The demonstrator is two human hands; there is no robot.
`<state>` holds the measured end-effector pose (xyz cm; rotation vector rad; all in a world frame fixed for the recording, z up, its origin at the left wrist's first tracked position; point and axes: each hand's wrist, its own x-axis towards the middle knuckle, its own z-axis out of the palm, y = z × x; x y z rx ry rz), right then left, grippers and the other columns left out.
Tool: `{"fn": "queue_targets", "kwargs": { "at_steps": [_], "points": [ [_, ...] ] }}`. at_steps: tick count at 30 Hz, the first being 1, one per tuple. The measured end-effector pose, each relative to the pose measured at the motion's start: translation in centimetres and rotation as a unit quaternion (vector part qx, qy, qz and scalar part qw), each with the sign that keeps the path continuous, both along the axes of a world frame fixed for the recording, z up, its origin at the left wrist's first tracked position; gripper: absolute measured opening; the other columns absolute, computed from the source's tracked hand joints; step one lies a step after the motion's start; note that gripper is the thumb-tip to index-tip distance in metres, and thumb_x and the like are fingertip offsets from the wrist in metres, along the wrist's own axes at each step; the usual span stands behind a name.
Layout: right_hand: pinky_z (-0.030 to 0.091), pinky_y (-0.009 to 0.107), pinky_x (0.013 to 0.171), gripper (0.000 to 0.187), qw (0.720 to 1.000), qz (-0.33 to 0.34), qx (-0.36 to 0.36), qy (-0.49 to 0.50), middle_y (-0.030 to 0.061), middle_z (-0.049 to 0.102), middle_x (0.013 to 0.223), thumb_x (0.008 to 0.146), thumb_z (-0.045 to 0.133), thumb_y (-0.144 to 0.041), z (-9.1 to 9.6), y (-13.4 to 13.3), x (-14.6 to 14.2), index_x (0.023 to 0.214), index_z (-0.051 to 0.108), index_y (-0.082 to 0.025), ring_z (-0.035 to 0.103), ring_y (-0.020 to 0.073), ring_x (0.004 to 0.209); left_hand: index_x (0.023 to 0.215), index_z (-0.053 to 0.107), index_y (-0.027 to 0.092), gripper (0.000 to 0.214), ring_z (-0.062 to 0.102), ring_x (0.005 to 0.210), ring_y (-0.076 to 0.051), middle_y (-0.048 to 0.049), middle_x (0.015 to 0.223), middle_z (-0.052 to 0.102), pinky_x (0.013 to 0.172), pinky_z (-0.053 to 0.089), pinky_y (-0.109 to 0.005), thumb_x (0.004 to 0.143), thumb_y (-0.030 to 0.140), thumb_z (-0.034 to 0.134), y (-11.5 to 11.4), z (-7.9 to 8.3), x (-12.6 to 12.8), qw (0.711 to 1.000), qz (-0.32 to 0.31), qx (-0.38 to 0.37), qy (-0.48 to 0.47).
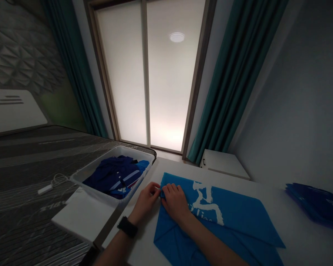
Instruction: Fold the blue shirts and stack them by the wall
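Note:
A bright blue garment with a white print (pixel 224 216) lies spread and partly folded on the white table (pixel 294 236). My left hand (pixel 147 201), with a black watch on its wrist, pinches the garment's left corner with closed fingers. My right hand (pixel 176 201) rests right beside it on the same corner, fingers curled down onto the cloth. Both hands touch at the folded edge.
A white plastic bin (pixel 84 175) with dark blue clothes stands at the table's left end. A stack of folded blue garments (pixel 316 203) lies at the far right. A dark mattress (pixel 22 162) with a white cable device is to the left. A window and teal curtains lie ahead.

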<state>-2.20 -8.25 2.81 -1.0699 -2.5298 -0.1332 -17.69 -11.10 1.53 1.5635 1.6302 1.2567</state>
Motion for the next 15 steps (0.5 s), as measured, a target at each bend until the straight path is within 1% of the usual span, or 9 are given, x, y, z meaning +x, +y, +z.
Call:
{"fn": "queue_targets", "kwargs": {
  "at_steps": [3, 6, 8, 12, 15],
  "points": [
    [0.039, 0.036, 0.081, 0.009, 0.998, -0.020, -0.031, 0.047, 0.0048, 0.064, 0.095, 0.089, 0.053, -0.016, 0.4, 0.5, 0.2, 0.095, 0.056, -0.022, 0.056, 0.0238, 0.092, 0.092, 0.060, 0.019, 0.021, 0.067, 0.078, -0.022, -0.0060, 0.082, 0.071, 0.071, 0.049, -0.032, 0.088, 0.037, 0.049, 0.0, 0.1, 0.1, 1.000, 0.013, 0.020, 0.003],
    [0.040, 0.034, 0.079, 0.010, 0.988, -0.048, -0.080, 0.126, 0.0039, 0.065, 0.093, 0.091, 0.047, -0.018, 1.0, 1.5, 0.8, 0.091, 0.055, -0.023, 0.059, 0.0222, 0.089, 0.092, 0.060, 0.019, 0.019, 0.067, 0.079, -0.022, -0.0067, 0.084, 0.072, 0.073, 0.049, -0.032, 0.088, 0.033, 0.047, 0.5, 0.0, 0.0, 0.999, 0.012, 0.020, 0.021],
    [0.040, 0.032, 0.075, 0.012, 0.974, -0.067, -0.117, 0.180, 0.0038, 0.066, 0.089, 0.093, 0.044, -0.021, 1.4, 2.4, 1.3, 0.092, 0.055, -0.023, 0.061, 0.0218, 0.085, 0.093, 0.062, 0.019, 0.017, 0.067, 0.077, -0.021, -0.0065, 0.084, 0.072, 0.072, 0.048, -0.031, 0.086, 0.029, 0.049, 1.0, 0.1, -0.2, 0.998, 0.011, 0.018, 0.055],
    [0.037, 0.028, 0.062, 0.015, 0.935, -0.103, -0.197, 0.277, 0.0004, 0.063, 0.076, 0.092, 0.040, -0.030, 2.1, 4.4, 2.4, 0.088, 0.053, -0.023, 0.060, 0.0197, 0.070, 0.096, 0.065, 0.018, 0.018, 0.066, 0.076, -0.019, -0.0049, 0.082, 0.071, 0.070, 0.045, -0.029, 0.086, 0.022, 0.050, 3.0, 0.7, -0.4, 0.985, 0.026, -0.002, 0.171],
    [0.037, 0.028, 0.063, 0.017, 0.914, -0.112, -0.220, 0.322, 0.0000, 0.062, 0.075, 0.090, 0.039, -0.034, 2.5, 5.4, 3.0, 0.083, 0.051, -0.024, 0.059, 0.0196, 0.070, 0.102, 0.065, 0.017, 0.020, 0.065, 0.078, -0.019, -0.0047, 0.082, 0.070, 0.073, 0.044, -0.029, 0.087, 0.019, 0.051, 5.0, 0.9, -0.5, 0.976, 0.038, -0.018, 0.214]
  ]
}}
